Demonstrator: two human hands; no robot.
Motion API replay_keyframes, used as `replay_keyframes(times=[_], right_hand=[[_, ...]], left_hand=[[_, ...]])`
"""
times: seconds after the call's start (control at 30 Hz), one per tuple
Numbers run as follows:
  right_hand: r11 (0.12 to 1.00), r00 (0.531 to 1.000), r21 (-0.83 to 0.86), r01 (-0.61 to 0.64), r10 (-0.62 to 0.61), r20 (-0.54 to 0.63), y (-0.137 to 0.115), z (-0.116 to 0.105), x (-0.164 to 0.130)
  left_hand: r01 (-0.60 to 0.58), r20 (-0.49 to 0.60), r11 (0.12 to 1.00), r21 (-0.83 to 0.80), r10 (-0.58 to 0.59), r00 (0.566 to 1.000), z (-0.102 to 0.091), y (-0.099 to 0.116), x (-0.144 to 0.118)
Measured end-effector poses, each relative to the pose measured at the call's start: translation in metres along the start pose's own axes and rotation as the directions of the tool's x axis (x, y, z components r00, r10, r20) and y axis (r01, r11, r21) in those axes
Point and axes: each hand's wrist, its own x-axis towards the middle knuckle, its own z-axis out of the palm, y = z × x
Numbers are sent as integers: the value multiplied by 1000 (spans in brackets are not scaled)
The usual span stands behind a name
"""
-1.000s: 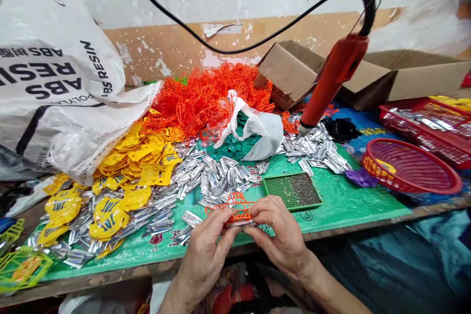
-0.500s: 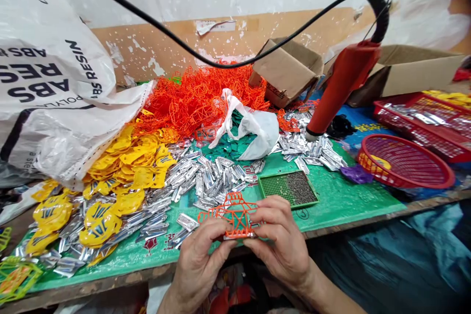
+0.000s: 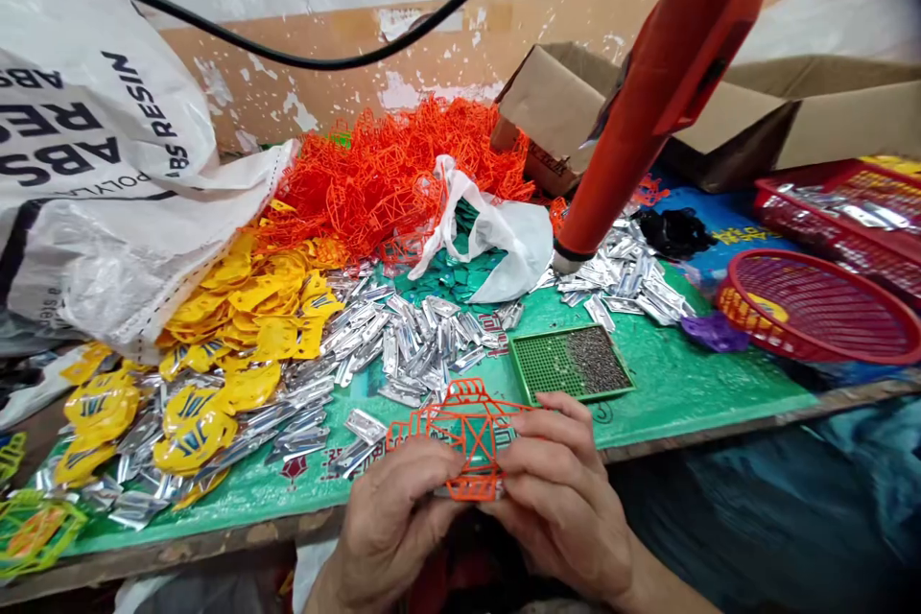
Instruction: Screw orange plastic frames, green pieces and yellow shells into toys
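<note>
Both hands pinch one orange openwork plastic frame (image 3: 476, 436) just in front of the table edge. My left hand (image 3: 399, 518) has thumb and fingers closed on its left side, while my right hand (image 3: 568, 489) grips the right side. A bit of silver shows at the frame's lower edge, mostly hidden by the fingers. Beyond my right hand lies a shallow green tray (image 3: 536, 372) with small dark screws (image 3: 596, 360) filling its right part. A red power screwdriver (image 3: 651, 101) hangs tilted above the table, tip down near silver metal pieces (image 3: 637, 283).
Orange frames (image 3: 389, 177) are heaped at the back. Yellow plastic pieces (image 3: 251, 302) and silver parts (image 3: 424, 341) cover the left side. A white sack (image 3: 122, 240) stands at far left. Cardboard boxes (image 3: 849, 110) and a red basket (image 3: 820, 297) are to the right.
The orange frame has tilted so more of its lower face shows, with both hands still on it. The hanging screwdriver appears larger and further left, and the view has shifted slightly.
</note>
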Motion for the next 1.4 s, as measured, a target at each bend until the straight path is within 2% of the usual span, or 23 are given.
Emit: replay_keyframes(times=[0.17,0.33,0.47,0.73,0.87,1.2,1.4], right_hand=[[999,1000,-32,-16,16,-8,0,-1,-1],[994,999,-97,43,-43,1,-1,-5,0],[991,999,-126,42,-40,20,-1,-7,-2],[998,1000,-55,-15,15,1,-3,-6,-1],[998,998,-23,-55,55,5,-3,-6,0],[998,998,-16,-60,61,7,-4,-4,-2],[998,998,28,-55,55,1,-3,-2,-3]], left_hand=[[-13,8,1000,-12,13,1000,0,0,3],[-33,34,998,46,31,999,-1,0,3],[-32,31,997,69,30,999,0,-2,1],[-37,-1,997,65,37,999,1,-1,1],[-38,1,992,118,39,999,1,0,0],[-50,7,991,124,49,999,1,2,1],[-36,-26,992,122,40,999,3,-3,-5]])
